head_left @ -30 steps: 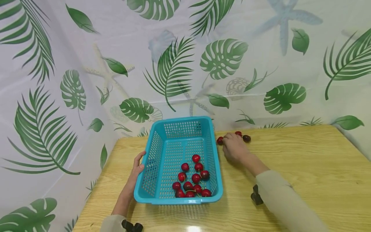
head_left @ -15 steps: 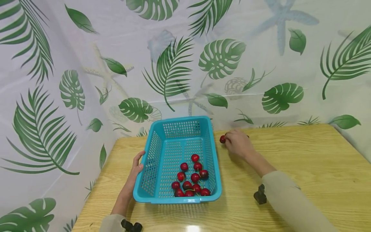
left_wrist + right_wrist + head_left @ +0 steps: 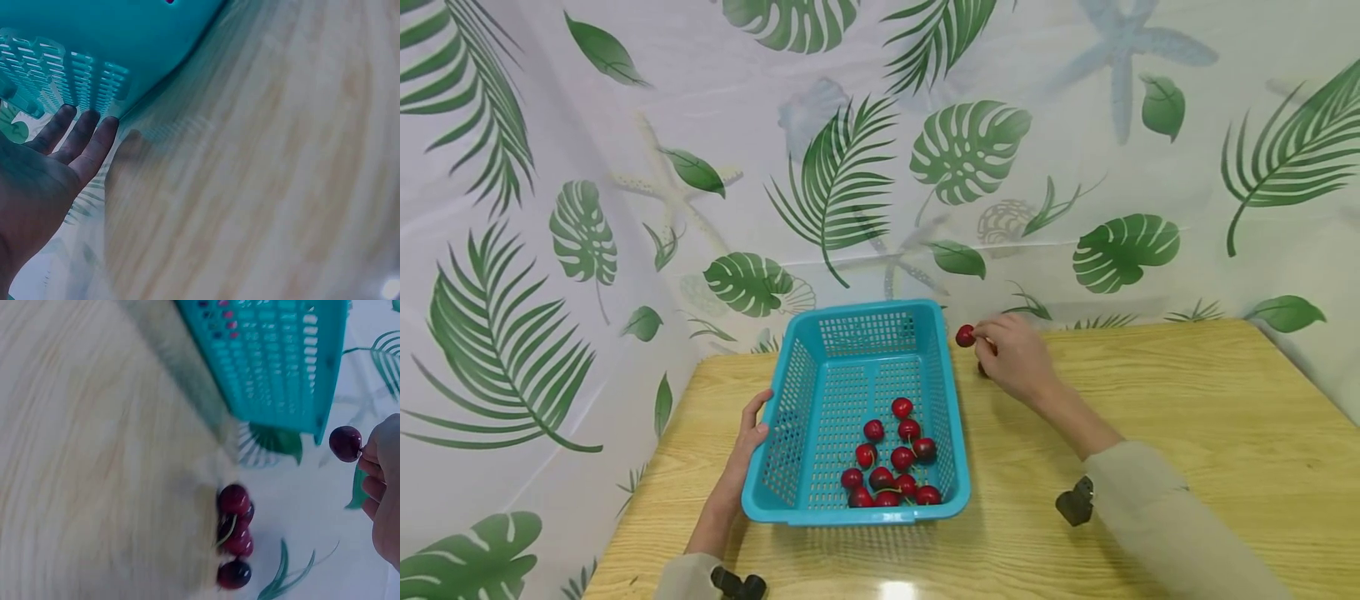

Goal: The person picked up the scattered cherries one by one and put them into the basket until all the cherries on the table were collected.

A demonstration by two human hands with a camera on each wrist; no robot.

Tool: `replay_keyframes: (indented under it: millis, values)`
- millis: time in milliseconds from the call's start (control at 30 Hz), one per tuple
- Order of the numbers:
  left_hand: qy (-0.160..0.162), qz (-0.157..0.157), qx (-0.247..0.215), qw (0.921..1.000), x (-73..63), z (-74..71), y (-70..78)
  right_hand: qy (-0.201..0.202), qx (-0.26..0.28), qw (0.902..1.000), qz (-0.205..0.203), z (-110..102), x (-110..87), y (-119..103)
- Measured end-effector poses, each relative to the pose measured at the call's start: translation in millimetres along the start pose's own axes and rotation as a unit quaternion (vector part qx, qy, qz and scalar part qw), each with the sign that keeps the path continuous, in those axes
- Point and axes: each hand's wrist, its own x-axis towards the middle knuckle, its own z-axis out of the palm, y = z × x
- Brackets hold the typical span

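In the head view, my right hand [image 3: 1017,357] pinches a dark red cherry [image 3: 966,336] above the back of the table, just right of the basket. The right wrist view shows this cherry [image 3: 345,444] hanging clear at the fingertips, held at its stem end. A blue plastic basket [image 3: 957,433] with perforated walls holds several red cherries [image 3: 902,458], gathered in its near right part. My left hand [image 3: 747,442] rests against the basket's left side. Its fingers [image 3: 94,150] lie straight along the outer wall in the left wrist view.
Several more cherries [image 3: 234,534] lie bunched near the table's back edge, mostly hidden behind my right hand in the head view. The wooden table [image 3: 1150,417] ends at a leaf-printed cloth [image 3: 1052,150] at the back and left.
My right hand has gone from reaching among the loose cherries to lifting one up and toward the basket. My left hand and the basket have kept their places.
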Motion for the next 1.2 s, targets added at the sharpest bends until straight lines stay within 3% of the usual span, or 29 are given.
replay_keyframes:
  millis: [67,233,300,433,567,767,833,967,1200]
  values:
    - [-0.004,-0.001,-0.003,1.0000,-0.6,-0.5,-0.2,0.009,0.010,0.9999,-0.004,2,4.6,-8]
    - [-0.009,0.047,-0.006,0.9988,5.9,0.6,-2.9,0.007,0.031,0.9993,-0.016,9,13.7,-30]
    - [-0.006,0.052,-0.002,0.9986,7.2,1.0,-3.8,-0.001,0.036,0.9990,-0.027,12,15.4,-40]
    - [-0.004,0.042,-0.002,0.9991,6.7,1.4,-3.7,-0.029,0.034,0.9973,-0.059,18,16.9,-61]
    - [-0.007,0.037,-0.001,0.9993,5.0,0.3,-2.2,-0.087,0.018,0.9923,-0.086,22,16.6,-85]
    - [-0.007,-0.011,0.006,0.9999,-2.6,-1.3,0.4,-0.228,-0.012,0.9687,-0.098,29,12.4,-115]
    - [-0.001,-0.005,0.007,1.0000,-1.1,-1.0,0.0,-0.262,-0.012,0.9595,-0.102,34,10.0,-121]
    - [0.006,0.016,0.002,0.9998,3.9,0.1,-2.1,-0.310,-0.017,0.9453,-0.100,45,4.9,-125]
    - [0.003,0.003,0.004,1.0000,2.6,0.7,-3.1,-0.363,-0.052,0.9268,-0.080,53,3.4,-127]
